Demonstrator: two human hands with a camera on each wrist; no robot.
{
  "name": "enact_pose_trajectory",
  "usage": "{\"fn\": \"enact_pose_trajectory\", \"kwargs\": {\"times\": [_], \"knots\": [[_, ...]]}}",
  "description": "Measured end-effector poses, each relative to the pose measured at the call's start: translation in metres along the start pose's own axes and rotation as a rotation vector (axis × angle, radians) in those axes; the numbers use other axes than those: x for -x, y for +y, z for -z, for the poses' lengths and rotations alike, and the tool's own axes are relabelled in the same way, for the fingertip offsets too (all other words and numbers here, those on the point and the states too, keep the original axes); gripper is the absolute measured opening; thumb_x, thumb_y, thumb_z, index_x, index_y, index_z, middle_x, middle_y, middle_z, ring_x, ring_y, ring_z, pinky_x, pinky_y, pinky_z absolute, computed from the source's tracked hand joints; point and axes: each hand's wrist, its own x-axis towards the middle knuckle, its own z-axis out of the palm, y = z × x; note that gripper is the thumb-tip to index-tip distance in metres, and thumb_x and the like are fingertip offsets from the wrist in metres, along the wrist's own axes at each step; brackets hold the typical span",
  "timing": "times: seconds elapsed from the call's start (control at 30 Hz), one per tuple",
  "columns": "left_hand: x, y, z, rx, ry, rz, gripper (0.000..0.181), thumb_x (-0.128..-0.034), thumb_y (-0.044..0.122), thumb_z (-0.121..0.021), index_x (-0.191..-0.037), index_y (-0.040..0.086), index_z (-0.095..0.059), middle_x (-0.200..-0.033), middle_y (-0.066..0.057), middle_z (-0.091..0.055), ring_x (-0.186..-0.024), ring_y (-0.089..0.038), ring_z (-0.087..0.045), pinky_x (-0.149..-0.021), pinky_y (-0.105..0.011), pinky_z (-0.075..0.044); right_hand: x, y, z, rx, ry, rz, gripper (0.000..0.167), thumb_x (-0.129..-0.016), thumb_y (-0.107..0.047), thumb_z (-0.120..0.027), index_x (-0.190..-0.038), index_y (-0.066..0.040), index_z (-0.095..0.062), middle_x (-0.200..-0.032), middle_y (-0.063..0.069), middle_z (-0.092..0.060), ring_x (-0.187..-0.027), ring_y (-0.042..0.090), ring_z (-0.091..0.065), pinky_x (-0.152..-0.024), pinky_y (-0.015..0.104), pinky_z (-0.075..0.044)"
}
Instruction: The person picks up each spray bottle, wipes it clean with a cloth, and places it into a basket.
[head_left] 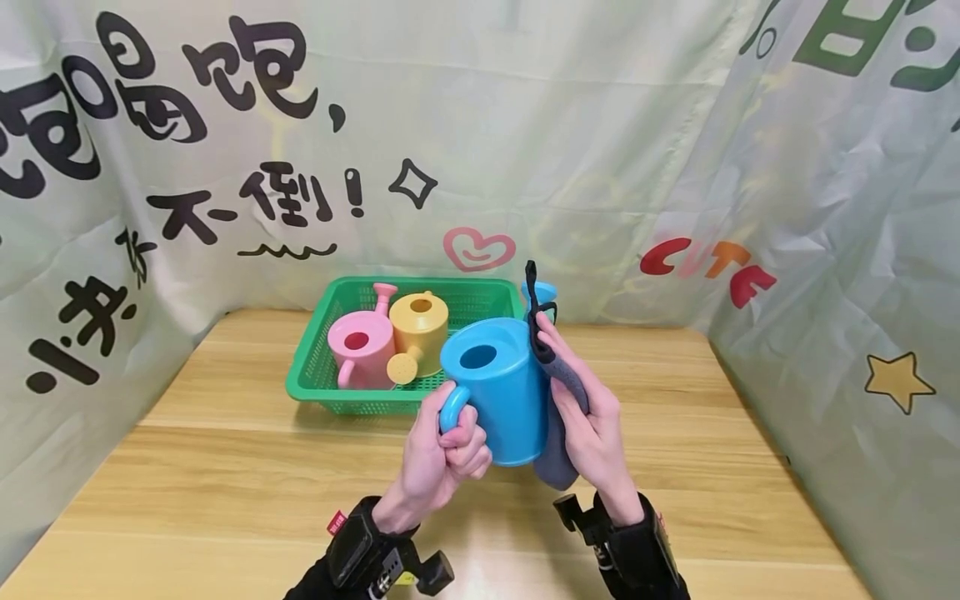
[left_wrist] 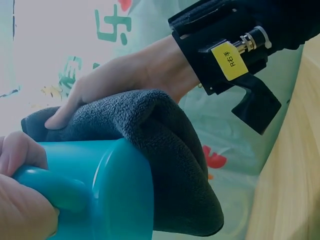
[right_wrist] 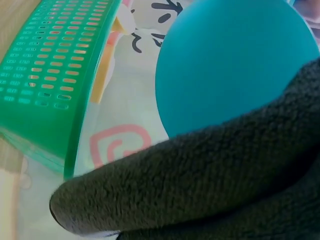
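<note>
A blue toy watering can (head_left: 506, 400) is held up above the table, tilted a little. My left hand (head_left: 442, 454) grips its looped handle (head_left: 453, 410), fingers curled round. On the can's right side my right hand (head_left: 592, 425) holds a dark grey cloth (head_left: 557, 454) against the wall. In the left wrist view the thumb lies over the folded cloth (left_wrist: 175, 165), which covers the can's side near its base (left_wrist: 125, 195); the other fingers are hidden there. The right wrist view shows the cloth (right_wrist: 200, 185) close up, below the can (right_wrist: 230, 65). The can's blue spout head (head_left: 542, 292) shows behind the cloth.
Behind the can stands a green plastic basket (head_left: 300, 379) on the wooden table (head_left: 225, 492). In it are a pink watering can (head_left: 367, 358) and a yellow one (head_left: 427, 321). A printed fabric backdrop (head_left: 585, 150) encloses the table's back and sides.
</note>
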Motion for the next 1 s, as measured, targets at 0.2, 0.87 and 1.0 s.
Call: {"fn": "enact_pose_trajectory", "kwargs": {"times": [0.2,0.87,1.0], "knots": [[-0.001,0.000,-0.001,-0.002,-0.030,-0.017,0.053,-0.1094,0.030,-0.005,-0.062,0.017,-0.025,-0.052,0.004,-0.019,-0.042,-0.017,-0.013,-0.044,-0.031,-0.009,-0.001,-0.001,0.002,-0.016,0.013,0.002,0.048,-0.096,0.020,-0.037,-0.141,0.009,-0.049,-0.156,0.009,-0.048,-0.150,0.021,-0.039,-0.120,0.028,-0.035],[-0.006,0.009,0.019,-0.326,0.180,-0.305,0.053,-0.1112,0.027,-0.014,-0.062,0.015,-0.029,-0.050,-0.001,-0.020,-0.040,-0.019,-0.018,-0.039,-0.035,-0.013,-0.007,0.002,0.012,-0.234,0.273,-0.046,0.041,-0.105,0.005,-0.033,-0.142,0.007,-0.048,-0.146,0.009,-0.058,-0.143,0.024,-0.048,-0.117,0.029,-0.036],[-0.007,0.012,0.025,-0.421,0.268,-0.336,0.052,-0.1101,0.029,-0.023,-0.061,0.013,-0.029,-0.050,-0.004,-0.019,-0.040,-0.020,-0.018,-0.039,-0.030,-0.017,-0.009,0.004,0.020,-0.274,0.326,-0.090,0.040,-0.106,0.001,-0.035,-0.143,0.007,-0.048,-0.145,0.009,-0.059,-0.144,0.024,-0.046,-0.115,0.027,-0.038]]}}
